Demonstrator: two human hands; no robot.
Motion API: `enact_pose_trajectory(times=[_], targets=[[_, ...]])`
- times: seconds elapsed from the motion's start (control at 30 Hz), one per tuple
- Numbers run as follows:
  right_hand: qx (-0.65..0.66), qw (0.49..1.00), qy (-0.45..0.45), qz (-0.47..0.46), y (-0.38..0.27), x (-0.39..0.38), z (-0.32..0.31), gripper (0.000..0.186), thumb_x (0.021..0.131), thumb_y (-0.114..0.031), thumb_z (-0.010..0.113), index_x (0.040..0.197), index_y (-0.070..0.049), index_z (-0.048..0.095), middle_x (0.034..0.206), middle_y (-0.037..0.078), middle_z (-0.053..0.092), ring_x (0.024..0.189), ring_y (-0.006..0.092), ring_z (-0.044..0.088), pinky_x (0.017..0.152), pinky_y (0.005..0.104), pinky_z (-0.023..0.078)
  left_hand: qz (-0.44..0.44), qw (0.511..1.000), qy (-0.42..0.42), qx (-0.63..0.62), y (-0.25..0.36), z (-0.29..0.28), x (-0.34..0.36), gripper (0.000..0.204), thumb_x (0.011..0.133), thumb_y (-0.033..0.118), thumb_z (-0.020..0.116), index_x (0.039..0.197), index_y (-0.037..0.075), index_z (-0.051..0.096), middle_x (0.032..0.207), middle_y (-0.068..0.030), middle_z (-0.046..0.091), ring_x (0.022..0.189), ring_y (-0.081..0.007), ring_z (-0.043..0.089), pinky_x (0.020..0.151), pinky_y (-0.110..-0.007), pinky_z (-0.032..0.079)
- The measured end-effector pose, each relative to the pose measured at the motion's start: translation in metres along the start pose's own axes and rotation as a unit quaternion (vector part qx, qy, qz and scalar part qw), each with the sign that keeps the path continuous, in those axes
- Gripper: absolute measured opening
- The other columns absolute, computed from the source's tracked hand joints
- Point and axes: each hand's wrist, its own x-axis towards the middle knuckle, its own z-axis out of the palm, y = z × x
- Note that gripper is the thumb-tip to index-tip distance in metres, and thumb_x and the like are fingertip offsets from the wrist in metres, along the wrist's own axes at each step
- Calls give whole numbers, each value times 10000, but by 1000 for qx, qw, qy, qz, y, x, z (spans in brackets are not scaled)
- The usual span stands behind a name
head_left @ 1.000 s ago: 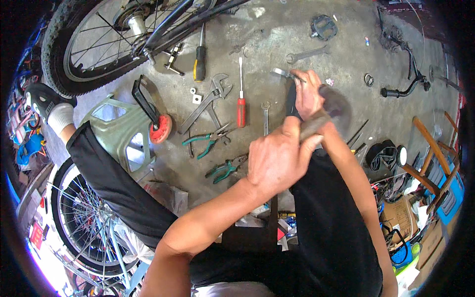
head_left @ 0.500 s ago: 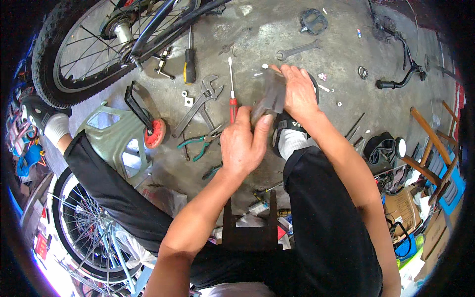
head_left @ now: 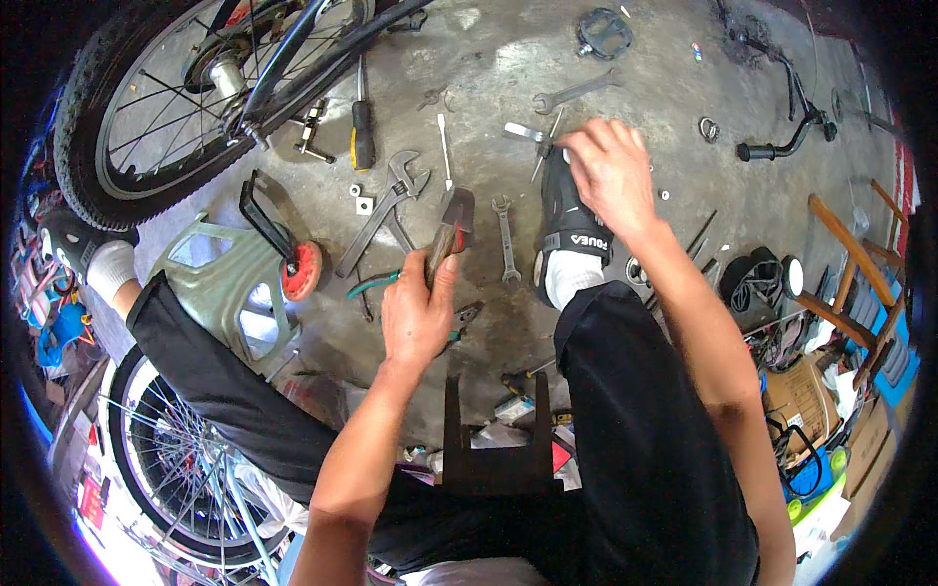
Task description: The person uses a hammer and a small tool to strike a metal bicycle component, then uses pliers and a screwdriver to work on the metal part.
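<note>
Left hand (head_left: 415, 317) is wrapped round the hammer (head_left: 455, 217), head pointing to one o'clock, long axis one to seven. Over at two o'clock from it, the right hand (head_left: 611, 171) curls above the shoe (head_left: 562, 200), fingers together, pinching or not, I can't tell! And nearest that hand, just off its fingertips at ten o'clock: the silver bar (head_left: 525, 132), long axis ten to four, bright end pointing to ten.

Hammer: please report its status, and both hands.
Left hand gripping hammer. Right hand near metal part, grip unclear. Shoe close to right hand.
</note>
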Motion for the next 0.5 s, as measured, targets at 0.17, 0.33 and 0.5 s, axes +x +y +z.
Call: enact_pose_trajectory(times=[0.17, 0.33, 0.5], targets=[[-86, 983, -110, -116, -7, 26, 2, 142, 848, -156, 675, 953, -132, 768, 1040, 49, 675, 1024, 237, 632, 890, 396, 465, -2, 996, -30, 82, -11, -19, 1, 393, 1056, 379, 620, 1192, 11, 643, 800, -224, 707, 801, -423, 723, 698, -481, 527], [-197, 940, -235, -152, -22, 50, 19, 177, 878, -201, 642, 912, -147, 807, 1062, 63, 692, 1051, 236, 650, 933, 387, 466, -50, 986, -53, 149, -25, -31, 3, 466, 1052, 464, 588, 1206, 26, 636, 833, -241, 712, 834, -469, 702, 746, -539, 519], [-33, 979, -114, -167, 5, 47, 8, 167, 909, -208, 667, 976, -87, 761, 974, 66, 697, 974, 282, 694, 849, 447, 531, -41, 987, -77, 134, -41, -30, 21, 494, 1052, 492, 555, 1120, 9, 632, 923, -286, 725, 952, -519, 684, 832, -593, 519]])
